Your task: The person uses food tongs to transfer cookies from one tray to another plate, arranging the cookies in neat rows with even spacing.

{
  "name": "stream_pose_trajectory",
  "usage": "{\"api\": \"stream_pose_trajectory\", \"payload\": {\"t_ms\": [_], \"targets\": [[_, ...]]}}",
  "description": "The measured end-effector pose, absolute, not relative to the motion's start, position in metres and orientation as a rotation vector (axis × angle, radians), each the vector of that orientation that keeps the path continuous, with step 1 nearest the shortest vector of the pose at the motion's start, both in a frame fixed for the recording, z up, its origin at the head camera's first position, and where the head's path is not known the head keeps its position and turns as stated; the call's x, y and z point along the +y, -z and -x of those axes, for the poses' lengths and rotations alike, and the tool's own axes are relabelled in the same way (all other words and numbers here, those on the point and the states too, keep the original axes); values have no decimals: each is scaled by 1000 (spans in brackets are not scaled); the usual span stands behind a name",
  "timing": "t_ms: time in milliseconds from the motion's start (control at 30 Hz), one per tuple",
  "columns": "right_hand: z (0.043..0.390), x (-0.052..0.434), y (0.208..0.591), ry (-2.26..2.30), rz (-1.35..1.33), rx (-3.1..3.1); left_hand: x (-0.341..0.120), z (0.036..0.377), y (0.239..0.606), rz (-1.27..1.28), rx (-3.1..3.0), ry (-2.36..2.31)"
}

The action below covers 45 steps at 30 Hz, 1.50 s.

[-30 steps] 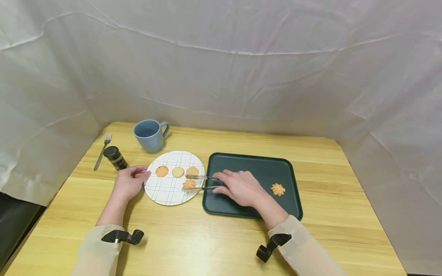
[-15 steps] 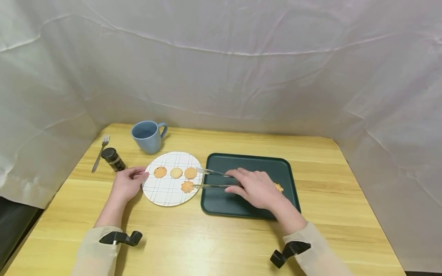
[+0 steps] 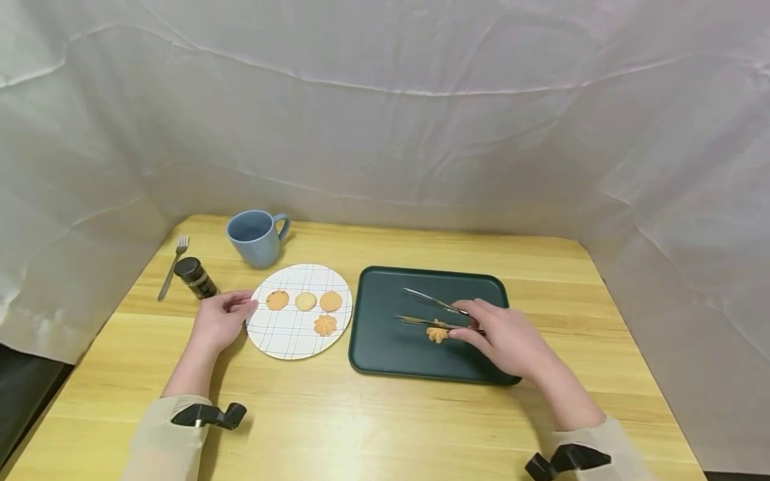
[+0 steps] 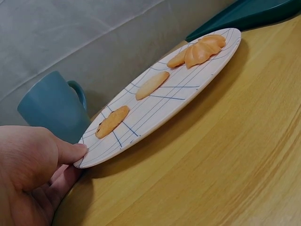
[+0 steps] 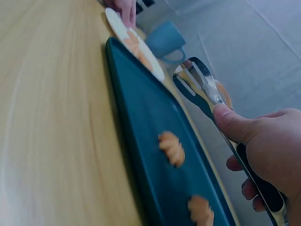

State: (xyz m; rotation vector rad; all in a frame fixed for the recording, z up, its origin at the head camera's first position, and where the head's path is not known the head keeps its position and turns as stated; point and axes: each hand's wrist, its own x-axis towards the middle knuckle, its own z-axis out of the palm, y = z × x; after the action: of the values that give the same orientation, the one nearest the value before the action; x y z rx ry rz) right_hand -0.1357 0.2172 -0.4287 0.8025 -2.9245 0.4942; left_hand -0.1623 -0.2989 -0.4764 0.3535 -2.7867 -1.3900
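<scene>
The right hand (image 3: 508, 341) grips open tongs (image 3: 436, 312) over the cookie (image 3: 437, 333) on the tray (image 3: 385, 347), best squeezed gently, while left-hand fingers (image 4: 70, 153) pinch the plate (image 3: 283, 334) rim.

Both forearms wear loose beige sleeves (image 3: 162, 434). A black wrist-mounted camera bracket (image 3: 207, 415) sits at each cuff. The left hand (image 3: 219, 321) and right hand (image 3: 511, 341) are bare.

Head cam high, looking down; wrist cams low, close.
All share the white grid-lined round plate (image 3: 299, 309) (image 4: 160, 101) (image 5: 134, 44).
</scene>
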Motion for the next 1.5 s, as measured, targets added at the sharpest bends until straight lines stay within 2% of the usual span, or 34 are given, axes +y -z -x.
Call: {"api": "stream_pose_trajectory", "payload": {"t_ms": [733,1500], "targets": [[112,268,450,-400,-685,-3027,-298,162,476,-374,-2772,1394],[113,272,456,-343,-747,-2959,-298,163,477,-380,-2769,1390]]}}
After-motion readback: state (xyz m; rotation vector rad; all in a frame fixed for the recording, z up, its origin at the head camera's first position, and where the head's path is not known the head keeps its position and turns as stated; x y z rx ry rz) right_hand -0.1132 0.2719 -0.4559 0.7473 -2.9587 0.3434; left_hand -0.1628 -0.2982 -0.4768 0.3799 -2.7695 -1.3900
